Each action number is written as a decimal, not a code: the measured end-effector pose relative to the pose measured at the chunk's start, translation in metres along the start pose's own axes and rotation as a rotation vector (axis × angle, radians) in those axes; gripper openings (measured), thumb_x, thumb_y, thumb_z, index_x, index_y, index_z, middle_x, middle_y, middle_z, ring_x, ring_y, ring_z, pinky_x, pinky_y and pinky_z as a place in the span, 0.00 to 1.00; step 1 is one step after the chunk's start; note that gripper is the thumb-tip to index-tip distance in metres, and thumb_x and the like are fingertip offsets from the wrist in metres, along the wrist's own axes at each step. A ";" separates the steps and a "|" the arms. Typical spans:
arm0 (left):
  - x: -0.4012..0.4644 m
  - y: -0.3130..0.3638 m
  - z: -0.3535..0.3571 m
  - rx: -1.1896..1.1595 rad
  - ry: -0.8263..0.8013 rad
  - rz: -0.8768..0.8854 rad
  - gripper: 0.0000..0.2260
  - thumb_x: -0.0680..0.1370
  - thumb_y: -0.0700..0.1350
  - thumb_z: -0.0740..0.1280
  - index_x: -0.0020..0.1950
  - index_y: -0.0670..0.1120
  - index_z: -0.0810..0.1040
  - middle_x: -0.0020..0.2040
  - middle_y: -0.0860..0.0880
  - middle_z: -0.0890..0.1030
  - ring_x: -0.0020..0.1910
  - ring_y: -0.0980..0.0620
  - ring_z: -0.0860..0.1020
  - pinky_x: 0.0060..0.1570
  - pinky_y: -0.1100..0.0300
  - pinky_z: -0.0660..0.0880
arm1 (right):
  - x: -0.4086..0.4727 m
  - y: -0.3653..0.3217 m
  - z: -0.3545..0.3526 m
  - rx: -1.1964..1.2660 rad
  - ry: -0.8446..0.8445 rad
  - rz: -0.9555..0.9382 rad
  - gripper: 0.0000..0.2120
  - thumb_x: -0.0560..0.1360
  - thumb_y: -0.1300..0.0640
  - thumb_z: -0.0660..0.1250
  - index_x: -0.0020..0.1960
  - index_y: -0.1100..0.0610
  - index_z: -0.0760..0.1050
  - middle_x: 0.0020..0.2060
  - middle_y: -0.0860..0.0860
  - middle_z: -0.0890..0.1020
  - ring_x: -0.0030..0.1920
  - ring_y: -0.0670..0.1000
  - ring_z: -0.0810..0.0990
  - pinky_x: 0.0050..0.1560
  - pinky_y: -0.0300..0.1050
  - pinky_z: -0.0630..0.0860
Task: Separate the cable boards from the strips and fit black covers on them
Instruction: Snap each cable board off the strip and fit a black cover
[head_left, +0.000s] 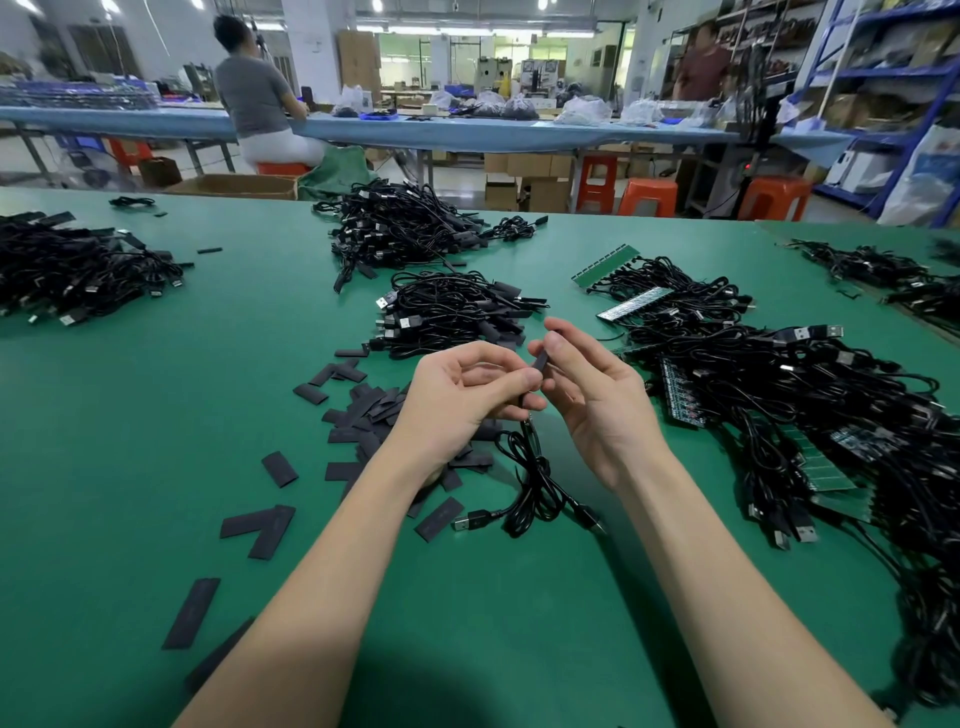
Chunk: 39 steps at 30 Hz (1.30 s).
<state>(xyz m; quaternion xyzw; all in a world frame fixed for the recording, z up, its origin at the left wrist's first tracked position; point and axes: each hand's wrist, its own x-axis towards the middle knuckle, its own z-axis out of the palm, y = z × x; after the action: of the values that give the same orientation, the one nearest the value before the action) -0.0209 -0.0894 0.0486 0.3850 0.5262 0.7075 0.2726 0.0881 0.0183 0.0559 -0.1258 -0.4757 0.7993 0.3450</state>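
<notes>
Sliding black cover (538, 360) over board — right hand (592, 395) pinches cover, left hand (457, 395) pinches cable (530, 478); keep straight.

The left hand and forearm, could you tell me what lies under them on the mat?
Loose black covers lie scattered there on the green mat, with a coiled cable beside them. The left hand and its forearm hide how many more covers lie beneath.

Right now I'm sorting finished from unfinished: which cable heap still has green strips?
The heap on the right; green board strips poke out, unlike the all-black others.
</notes>
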 end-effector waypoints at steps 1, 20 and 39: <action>0.000 0.000 0.000 0.001 0.000 0.001 0.03 0.74 0.38 0.76 0.45 0.43 0.83 0.44 0.37 0.86 0.39 0.47 0.86 0.38 0.64 0.80 | 0.000 0.000 0.000 -0.001 0.008 0.001 0.08 0.77 0.63 0.70 0.55 0.59 0.82 0.43 0.54 0.85 0.33 0.46 0.78 0.40 0.35 0.78; 0.002 -0.012 -0.008 0.334 -0.143 -0.135 0.07 0.75 0.45 0.76 0.52 0.47 0.84 0.49 0.40 0.86 0.47 0.53 0.83 0.59 0.56 0.77 | 0.001 -0.001 0.006 -0.214 0.061 -0.212 0.17 0.74 0.64 0.75 0.61 0.52 0.81 0.36 0.45 0.84 0.40 0.42 0.82 0.42 0.36 0.79; 0.024 0.002 0.004 0.275 0.022 -0.115 0.11 0.77 0.44 0.74 0.56 0.44 0.76 0.49 0.44 0.85 0.43 0.49 0.86 0.44 0.61 0.79 | 0.017 0.000 -0.031 0.101 0.412 0.049 0.17 0.80 0.47 0.68 0.66 0.52 0.73 0.50 0.51 0.86 0.39 0.48 0.85 0.38 0.39 0.82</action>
<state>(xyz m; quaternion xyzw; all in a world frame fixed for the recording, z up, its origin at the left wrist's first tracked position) -0.0313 -0.0690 0.0571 0.3800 0.6424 0.6161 0.2517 0.0921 0.0503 0.0421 -0.2806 -0.3513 0.7876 0.4213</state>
